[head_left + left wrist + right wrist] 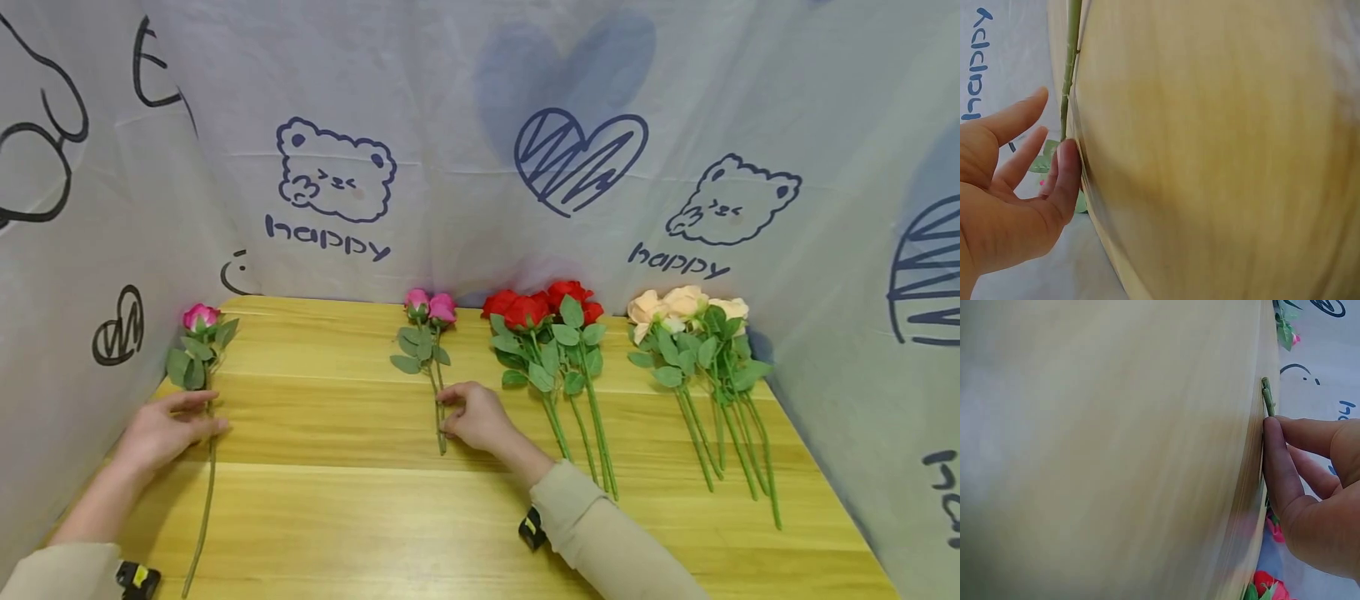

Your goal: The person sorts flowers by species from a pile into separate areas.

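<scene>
Two magenta roses (430, 308) lie side by side on the wooden table, their stems crossing low down. My right hand (476, 417) pinches these stems near the cut ends; in the right wrist view, thumb and finger meet just below the stem tips (1267, 394). At the table's left side lies a single pink rose (201, 317) with a long bare stem (1069, 69). Around that stem my left hand (161, 429) spreads its thumb and fingers apart, one fingertip right at the stem in the left wrist view.
Several red roses (527, 312) lie right of the magenta pair. Farther right are several peach roses (684, 302), stems toward the front. A printed cloth (450, 200) hangs behind and beside the wooden table (337, 517).
</scene>
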`<state>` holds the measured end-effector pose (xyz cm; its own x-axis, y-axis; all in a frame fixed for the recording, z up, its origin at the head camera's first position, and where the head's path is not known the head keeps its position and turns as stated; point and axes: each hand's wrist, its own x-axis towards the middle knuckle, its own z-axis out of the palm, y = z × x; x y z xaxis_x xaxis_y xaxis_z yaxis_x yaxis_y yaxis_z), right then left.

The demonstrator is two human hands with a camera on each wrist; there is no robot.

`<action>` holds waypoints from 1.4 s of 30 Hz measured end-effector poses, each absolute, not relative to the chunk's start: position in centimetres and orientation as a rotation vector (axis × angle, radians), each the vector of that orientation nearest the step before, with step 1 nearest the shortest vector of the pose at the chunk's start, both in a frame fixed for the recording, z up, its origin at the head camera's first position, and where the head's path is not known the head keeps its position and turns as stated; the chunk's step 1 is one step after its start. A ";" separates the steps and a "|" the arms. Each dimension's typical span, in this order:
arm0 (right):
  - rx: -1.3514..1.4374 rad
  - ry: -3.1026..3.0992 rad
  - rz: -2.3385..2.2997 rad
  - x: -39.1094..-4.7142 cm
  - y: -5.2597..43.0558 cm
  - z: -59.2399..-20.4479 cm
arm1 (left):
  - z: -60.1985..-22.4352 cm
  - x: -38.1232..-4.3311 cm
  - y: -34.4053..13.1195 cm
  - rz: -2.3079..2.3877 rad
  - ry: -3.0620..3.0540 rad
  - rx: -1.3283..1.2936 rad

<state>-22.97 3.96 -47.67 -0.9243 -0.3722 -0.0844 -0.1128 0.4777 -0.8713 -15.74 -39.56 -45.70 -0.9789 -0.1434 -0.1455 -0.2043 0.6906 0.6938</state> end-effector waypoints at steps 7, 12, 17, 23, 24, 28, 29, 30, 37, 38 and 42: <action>-0.378 2.443 -1.429 -23.0 4.0 -47.7 | -45.8 -15.9 -39.9 1.139 2.824 -0.252; -0.371 2.440 -1.433 -23.0 3.9 -47.7 | -46.0 -15.9 -39.9 1.143 2.852 -0.230; -0.382 2.435 -1.446 -23.0 3.9 -47.5 | -46.3 -15.9 -39.8 1.181 2.872 -0.228; -0.380 2.431 -1.437 -23.0 3.9 -47.5 | -46.5 -15.9 -39.9 1.212 2.865 -0.230; -0.377 2.431 -1.434 -23.0 3.9 -47.5 | -46.5 -15.9 -40.0 1.208 2.862 -0.233; -0.366 2.430 -1.429 -23.0 3.9 -47.4 | -46.5 -15.9 -40.1 1.182 2.855 -0.249; -0.363 2.430 -1.428 -23.0 3.9 -47.4 | -46.5 -15.9 -40.1 1.182 2.848 -0.254; -0.363 2.431 -1.429 -23.0 3.9 -47.4 | -46.5 -15.9 -40.1 1.185 2.841 -0.258; -0.359 2.423 -1.452 -22.9 4.1 -47.4 | -46.3 -15.9 -39.8 1.243 2.786 -0.282; -0.352 2.413 -1.462 -22.8 4.2 -47.4 | -46.3 -15.9 -39.8 1.253 2.780 -0.284; -0.307 2.353 -1.515 -22.6 4.6 -47.2 | -46.3 -15.9 -39.7 1.297 2.759 -0.293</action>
<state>-22.60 4.64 -47.20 -0.9241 -0.3498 -0.1538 -0.0049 0.4132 -0.9106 -15.89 -39.75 -46.26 -0.9786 -0.1384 -0.1520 -0.2054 0.6235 0.7544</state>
